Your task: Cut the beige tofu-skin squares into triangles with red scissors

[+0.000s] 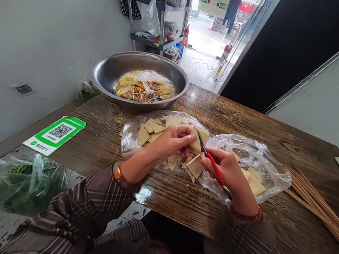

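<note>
My left hand (175, 141) pinches a pale flat square sheet (200, 137) above the middle of the table. In my right hand (223, 166) is a pair of scissors with red handles (215, 169), and its dark blades lie across the sheet. Below and to the left, cut pale pieces (152, 130) rest on a clear plastic bag (128, 139). More pale sheets (254, 182) lie in a second clear bag (280, 176), partly behind my right wrist. A few cut pieces (195, 166) sit just under my hands.
A large steel bowl (103, 72) with bagged skewered food stands at the back left. Thin wooden sticks (321, 209) lie at the right. A green QR card (58, 132) is at the left edge, above a bag of greens (28, 185). Shelves (164, 4) stand beyond.
</note>
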`<state>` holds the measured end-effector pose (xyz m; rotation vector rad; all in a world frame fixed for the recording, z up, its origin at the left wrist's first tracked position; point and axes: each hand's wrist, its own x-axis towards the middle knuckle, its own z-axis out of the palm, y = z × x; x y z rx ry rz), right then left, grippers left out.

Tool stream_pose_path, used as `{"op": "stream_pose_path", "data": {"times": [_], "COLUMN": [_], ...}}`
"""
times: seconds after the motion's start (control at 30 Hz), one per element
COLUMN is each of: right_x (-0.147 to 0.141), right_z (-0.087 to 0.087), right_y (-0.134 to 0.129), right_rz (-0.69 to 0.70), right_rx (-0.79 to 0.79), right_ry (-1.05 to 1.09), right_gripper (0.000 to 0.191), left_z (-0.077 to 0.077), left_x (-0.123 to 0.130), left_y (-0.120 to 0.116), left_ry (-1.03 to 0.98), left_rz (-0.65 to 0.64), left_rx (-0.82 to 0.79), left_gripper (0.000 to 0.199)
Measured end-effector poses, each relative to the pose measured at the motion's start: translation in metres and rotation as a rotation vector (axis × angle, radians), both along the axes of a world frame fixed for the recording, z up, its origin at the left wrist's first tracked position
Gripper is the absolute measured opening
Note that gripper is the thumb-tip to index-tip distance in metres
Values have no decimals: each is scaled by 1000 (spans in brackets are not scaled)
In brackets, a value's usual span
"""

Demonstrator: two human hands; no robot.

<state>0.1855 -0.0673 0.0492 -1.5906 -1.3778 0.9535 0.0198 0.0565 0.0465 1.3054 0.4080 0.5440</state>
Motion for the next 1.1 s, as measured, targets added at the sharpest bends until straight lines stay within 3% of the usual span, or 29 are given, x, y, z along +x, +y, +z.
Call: {"op": "stream_pose_path", "data": {"times": [0.37,0.47,0.63,0.73,0.87,0.97,1.03,1.1], "right_x": [1,2,7,12,18,20,20,19], "right_z": [-2,-5,-9,-7,-8,-11,-12,-11], "right_y": [1,1,2,2,3,3,4,5], "right_rz": [2,-11,-151,-269,-387,-407,-402,-393], "right_rx": [-65,-113,-107,-18,106,147,161,168], "right_ry": [91,115,220,284,350,378,384,382], "right_gripper": [46,45,55,58,54,51,51,53], "left_z": [1,3,4,2,-1,-3,-6,-9], "left_x": [-2,-5,-11,-14,-16,-13,-9,-4], "left_y": [4,9,23,29,29,24,18,10], "left_ry": [107,157,205,349,619,603,488,385], "left_rz": [-67,-13,329,400,538,666,611,432], "left_rx": [123,213,570,810,1103,1307,1421,1511], "left_gripper": [32,28,17,16,31,34,33,34]}}
